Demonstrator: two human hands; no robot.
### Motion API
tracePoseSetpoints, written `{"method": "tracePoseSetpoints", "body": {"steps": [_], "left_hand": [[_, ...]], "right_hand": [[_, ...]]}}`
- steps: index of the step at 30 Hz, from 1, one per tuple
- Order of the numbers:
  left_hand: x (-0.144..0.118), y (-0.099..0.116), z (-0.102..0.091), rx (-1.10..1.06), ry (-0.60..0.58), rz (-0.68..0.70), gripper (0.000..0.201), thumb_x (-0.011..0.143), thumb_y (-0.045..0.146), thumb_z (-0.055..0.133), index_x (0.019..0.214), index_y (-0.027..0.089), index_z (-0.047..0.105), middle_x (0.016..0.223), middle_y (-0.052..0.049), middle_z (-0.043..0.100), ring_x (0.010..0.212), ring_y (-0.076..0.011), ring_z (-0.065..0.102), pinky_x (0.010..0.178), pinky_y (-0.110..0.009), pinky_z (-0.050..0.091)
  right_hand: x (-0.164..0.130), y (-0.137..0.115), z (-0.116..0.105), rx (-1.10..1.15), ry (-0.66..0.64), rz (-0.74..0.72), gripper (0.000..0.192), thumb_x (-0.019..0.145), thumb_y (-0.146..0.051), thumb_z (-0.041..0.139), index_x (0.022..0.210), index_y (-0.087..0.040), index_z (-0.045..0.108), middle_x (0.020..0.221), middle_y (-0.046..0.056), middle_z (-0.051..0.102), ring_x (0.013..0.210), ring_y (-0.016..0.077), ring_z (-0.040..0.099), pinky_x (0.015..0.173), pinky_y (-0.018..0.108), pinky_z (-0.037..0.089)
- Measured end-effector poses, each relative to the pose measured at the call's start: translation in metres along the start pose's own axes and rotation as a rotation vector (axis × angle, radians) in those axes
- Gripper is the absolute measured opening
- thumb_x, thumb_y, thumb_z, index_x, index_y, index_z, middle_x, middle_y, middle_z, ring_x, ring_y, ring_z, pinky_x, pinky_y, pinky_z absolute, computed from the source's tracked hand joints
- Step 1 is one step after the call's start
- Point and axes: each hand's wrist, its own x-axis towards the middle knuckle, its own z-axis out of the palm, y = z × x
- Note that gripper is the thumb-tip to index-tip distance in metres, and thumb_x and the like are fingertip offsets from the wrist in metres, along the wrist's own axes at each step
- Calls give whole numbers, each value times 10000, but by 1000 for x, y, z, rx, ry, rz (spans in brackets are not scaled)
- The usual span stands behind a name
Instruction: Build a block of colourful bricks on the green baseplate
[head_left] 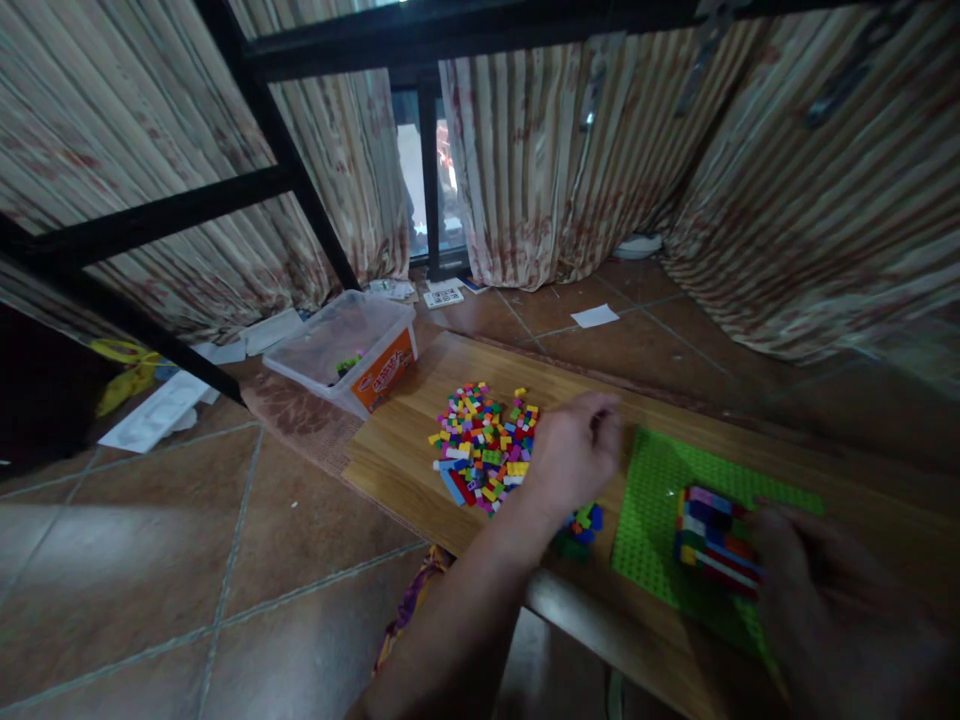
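Though multicoloured, brick stack point(712, 540) lengthwise left-to-right.

A low wooden board point(405, 450) sits over a tiled floor point(187, 560). On the board lie a heap of small coloured bricks point(484, 445), a green baseplate point(652, 510), and a clear plastic tub point(345, 350) at its far corner.

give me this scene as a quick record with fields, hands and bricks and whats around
left hand: left hand loosely curled over the edge of the heap of small multicoloured plastic bricks
right hand: right hand touching the multicoloured stacked brick block
base: flat green studded baseplate, under the block
surface: low wooden board
nearby: clear plastic tub with orange label on the tiled floor
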Motion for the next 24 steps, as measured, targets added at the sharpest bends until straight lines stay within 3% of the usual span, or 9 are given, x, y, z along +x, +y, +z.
{"method": "tracePoseSetpoints", "body": {"steps": [3,6,10,14,17,20,24], "left_hand": [[14,-12,-30,-190,251,-98,232,851,246,564,1028,157,685,951,-65,728,833,-157,663,773,-275,536],[21,-18,-59,-411,456,-202,197,768,249,635,925,142,683,805,-25,695,686,-110,620,662,-223,507],[20,-20,-81,-653,507,-338,237,677,243,703,883,131,673,727,11,653,590,-59,569,606,-178,453],[19,-20,-89,-773,517,-374,249,643,235,718,863,130,664,740,12,651,574,-46,557,576,-168,430],[21,-21,-97,-814,602,-368,241,628,211,725,845,131,657,735,17,643,562,-38,543,562,-160,420],[22,-22,-110,-921,708,-391,205,654,180,712,842,133,647,701,33,623,536,-24,528,540,-140,410],[21,-24,-129,-1143,764,-459,90,747,135,657,829,145,621,616,56,575,474,-18,501,498,-130,409]], "right_hand": [[-14,-28,18,64,-77,-106,337,854,-528,537,930,-245,703,1002,86,725,952,290,676,836,418,525],[-22,-33,33,83,-168,-302,265,883,-461,551,922,-254,710,951,52,730,937,238,673,836,358,513],[-25,-37,48,113,-320,-417,232,921,-381,527,993,-239,696,971,42,716,900,195,668,810,319,504],[-25,-45,61,106,-336,-416,232,925,-366,517,1001,-227,687,978,49,705,904,196,659,809,325,502],[-28,-47,70,82,-352,-417,233,927,-371,513,996,-230,686,987,51,699,913,199,654,816,333,502],[-30,-45,79,47,-394,-423,247,923,-390,519,1025,-234,681,1030,56,691,953,213,646,840,351,500],[-32,-41,85,13,-417,-452,239,916,-390,531,1021,-241,685,1027,44,687,969,215,637,850,357,494]]}}
